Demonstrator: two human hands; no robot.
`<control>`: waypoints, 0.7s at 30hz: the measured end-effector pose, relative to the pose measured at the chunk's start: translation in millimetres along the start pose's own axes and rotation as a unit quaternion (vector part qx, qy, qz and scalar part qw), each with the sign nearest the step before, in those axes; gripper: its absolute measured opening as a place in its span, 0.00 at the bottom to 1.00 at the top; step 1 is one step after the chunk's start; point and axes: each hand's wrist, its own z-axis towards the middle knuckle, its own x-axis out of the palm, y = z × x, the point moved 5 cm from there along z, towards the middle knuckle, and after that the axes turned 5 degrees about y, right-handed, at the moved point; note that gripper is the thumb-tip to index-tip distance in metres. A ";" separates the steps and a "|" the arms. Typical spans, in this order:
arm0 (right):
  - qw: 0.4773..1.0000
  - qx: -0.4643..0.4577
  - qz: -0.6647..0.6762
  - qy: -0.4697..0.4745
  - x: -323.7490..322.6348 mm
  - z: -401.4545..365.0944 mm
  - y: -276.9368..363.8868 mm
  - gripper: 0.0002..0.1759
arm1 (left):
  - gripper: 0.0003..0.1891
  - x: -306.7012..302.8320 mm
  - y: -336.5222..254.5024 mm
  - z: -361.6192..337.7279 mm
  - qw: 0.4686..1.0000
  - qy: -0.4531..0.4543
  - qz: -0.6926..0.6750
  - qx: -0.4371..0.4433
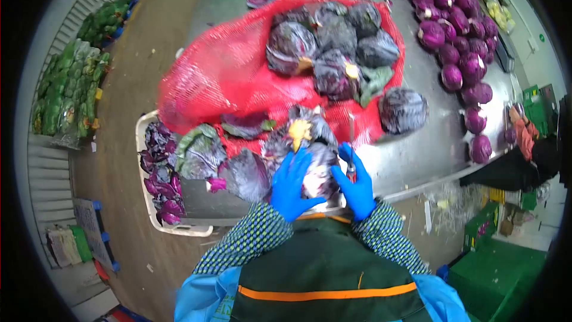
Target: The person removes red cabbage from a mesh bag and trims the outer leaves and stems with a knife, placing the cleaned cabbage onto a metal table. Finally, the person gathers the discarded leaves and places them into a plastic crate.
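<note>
Blue gloves cover both hands. My left hand (291,183) lies spread, fingers apart, against a red cabbage (320,173) at the metal table's front edge. A pale patch shows on that cabbage's near side. In my right hand (359,189) is a knife (351,174) with a red handle, its thin blade pointing away from me. Just beyond my left fingers sits another dark cabbage with a yellowish cut stem (300,131). Loose outer leaves (245,174) lie to the left of my left hand.
A red mesh sack (223,77) holding several untrimmed cabbages (336,39) spreads over the table (411,164). One whole cabbage (404,111) sits beside it. Trimmed purple cabbages (459,24) line the right side. A white crate (146,167) of leaves stands left. Another person (524,143) is at right.
</note>
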 end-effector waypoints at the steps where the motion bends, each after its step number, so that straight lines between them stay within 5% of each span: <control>1: 0.998 0.052 -0.008 0.045 -7.1 2.1 -3.3 0.31 | 0.56 7.0 -3.1 8.6 0.999 -0.005 -0.031 0.035; 2: 0.983 0.120 -0.126 0.056 -16.4 9.0 10.8 0.30 | 0.57 11.8 -9.4 16.1 0.995 -0.016 -0.061 0.074; 4: 0.982 0.185 0.033 -0.028 -43.5 12.6 -3.9 0.29 | 0.54 20.8 -7.2 21.2 0.987 -0.103 -0.113 -0.041; 7: 0.984 0.128 -0.121 -0.027 -66.5 4.7 8.6 0.23 | 0.49 32.3 -13.7 38.8 0.989 -0.080 -0.124 0.016; 10: 0.980 0.160 -0.119 -0.025 -61.1 -9.3 -1.5 0.22 | 0.45 19.3 -24.0 49.8 0.994 -0.052 -0.084 -0.035; 13: 0.972 0.094 -0.216 -0.008 -50.2 -7.8 -26.4 0.23 | 0.46 19.4 -27.8 50.8 0.999 -0.027 -0.008 -0.020; 14: 0.957 0.220 -0.187 0.001 -57.1 -1.9 -36.9 0.24 | 0.46 22.9 -24.8 45.6 1.000 -0.016 -0.006 -0.023; 16: 0.975 0.202 -0.049 -0.080 -84.2 15.5 -89.0 0.24 | 0.46 25.2 -17.6 42.1 0.999 -0.032 -0.034 -0.011; 18: 0.977 0.177 -0.104 -0.056 -96.9 18.9 -101.9 0.25 | 0.46 22.9 -5.2 35.6 0.996 -0.038 -0.062 -0.042; 21: 0.977 0.200 0.017 -0.078 -65.8 11.2 -71.8 0.28 | 0.46 9.9 2.3 20.8 0.995 -0.041 -0.085 -0.043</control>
